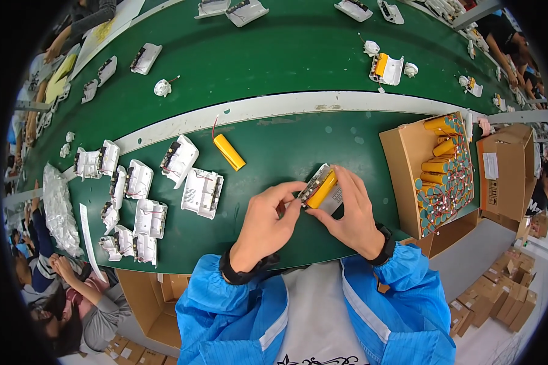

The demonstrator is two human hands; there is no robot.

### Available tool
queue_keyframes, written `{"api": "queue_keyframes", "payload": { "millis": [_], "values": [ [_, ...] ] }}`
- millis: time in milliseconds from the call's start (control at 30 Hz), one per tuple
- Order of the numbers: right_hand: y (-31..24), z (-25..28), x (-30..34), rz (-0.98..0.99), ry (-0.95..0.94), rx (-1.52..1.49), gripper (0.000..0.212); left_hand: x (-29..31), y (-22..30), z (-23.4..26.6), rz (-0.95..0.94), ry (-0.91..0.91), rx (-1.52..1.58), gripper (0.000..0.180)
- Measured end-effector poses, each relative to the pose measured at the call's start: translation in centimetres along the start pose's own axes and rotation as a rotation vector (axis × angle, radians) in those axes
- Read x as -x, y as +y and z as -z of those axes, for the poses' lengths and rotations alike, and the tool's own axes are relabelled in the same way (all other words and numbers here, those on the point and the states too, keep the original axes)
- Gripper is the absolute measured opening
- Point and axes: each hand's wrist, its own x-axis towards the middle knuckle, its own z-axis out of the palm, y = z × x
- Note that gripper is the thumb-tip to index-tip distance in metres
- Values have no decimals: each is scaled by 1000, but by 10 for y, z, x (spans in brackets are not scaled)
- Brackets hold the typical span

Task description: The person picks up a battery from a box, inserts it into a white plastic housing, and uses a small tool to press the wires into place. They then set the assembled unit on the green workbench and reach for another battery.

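Observation:
Between my two hands, above the green bench, is a white plastic housing half [336,201] with a yellow cylindrical battery [320,190] and a dark circuit board along one edge. My left hand [268,219] pinches the housing's left end with thumb and fingertips. My right hand [354,218] grips its other side, fingers over the battery and thumb below. Farther left lies a loose yellow battery pack [229,152] with a thin red wire. White housing halves with boards [202,193] are grouped at the left of the bench. Fingertips partly hide the held housing.
A cardboard box [401,176] full of yellow batteries with wires stands at the right, beside another carton [506,170]. Beyond a white rail [255,111] runs a green conveyor belt [243,64] carrying scattered housings. Crumpled clear plastic [61,210] lies far left. Other people sit at both sides.

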Motion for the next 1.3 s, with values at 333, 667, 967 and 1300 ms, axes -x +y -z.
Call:
{"api": "queue_keyframes", "payload": {
  "millis": [333,667,967,1300],
  "values": [
    [0,-8,5,16,-34,44,88,-25,-9,-24,-229,11,-211,33],
    [-15,-1,1,44,-64,170,83,-26,-11,-32,-205,90,-242,29],
    [-18,159,-17,-409,-326,17,35,-43,12,-31,-403,33,-675,31],
    [132,214,-41,-366,60,671,26,-197,67,35,-144,204,-751,38]
  ]
}}
